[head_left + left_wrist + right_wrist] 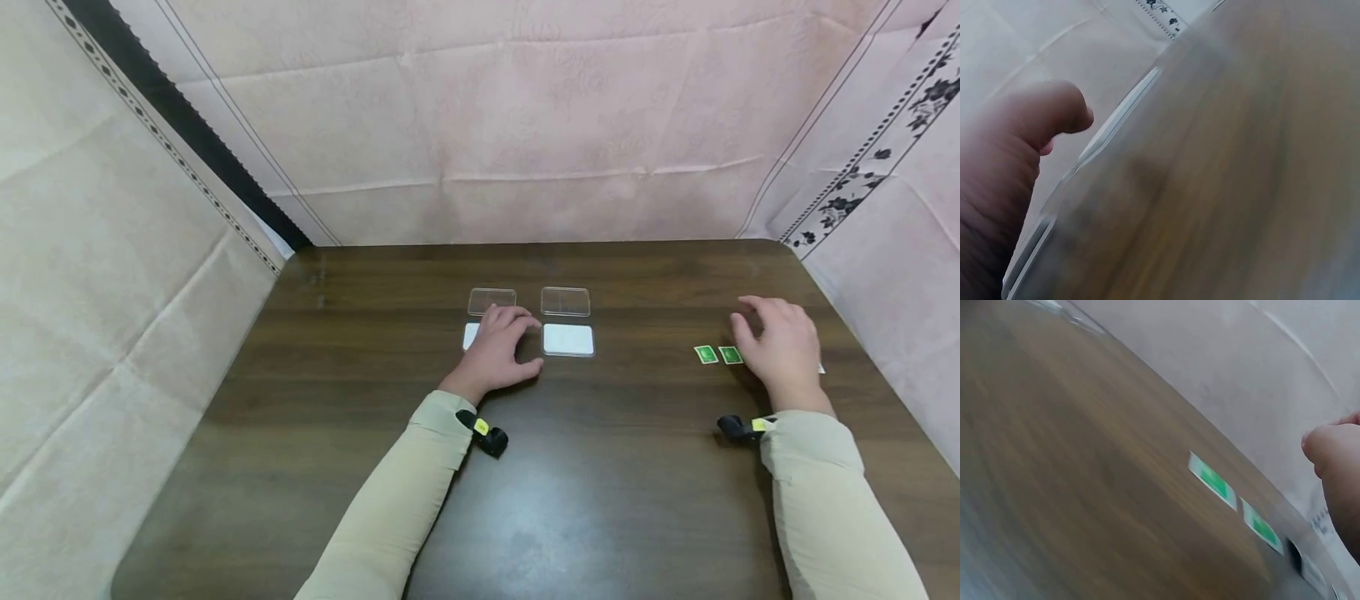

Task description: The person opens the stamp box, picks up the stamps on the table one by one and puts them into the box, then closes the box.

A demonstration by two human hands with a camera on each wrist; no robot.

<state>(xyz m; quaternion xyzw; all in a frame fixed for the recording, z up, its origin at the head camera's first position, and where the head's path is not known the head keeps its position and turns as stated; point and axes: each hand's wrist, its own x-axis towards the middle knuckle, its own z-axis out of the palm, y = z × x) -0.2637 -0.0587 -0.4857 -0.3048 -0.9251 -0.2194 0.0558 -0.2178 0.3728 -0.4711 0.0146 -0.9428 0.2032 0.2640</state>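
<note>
While left hand [501, 346] and right hand [783, 354] are spread, 2 green cards [731, 355] toward surface's right edge [862, 371] could be thumb-nudged.

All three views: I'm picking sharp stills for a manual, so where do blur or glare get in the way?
Head view: fairly crisp, with a pale glare patch low on the tabletop; left wrist view: the left hand and tabletop look soft; right wrist view: the two green cards are blurred, their print unreadable.
</note>
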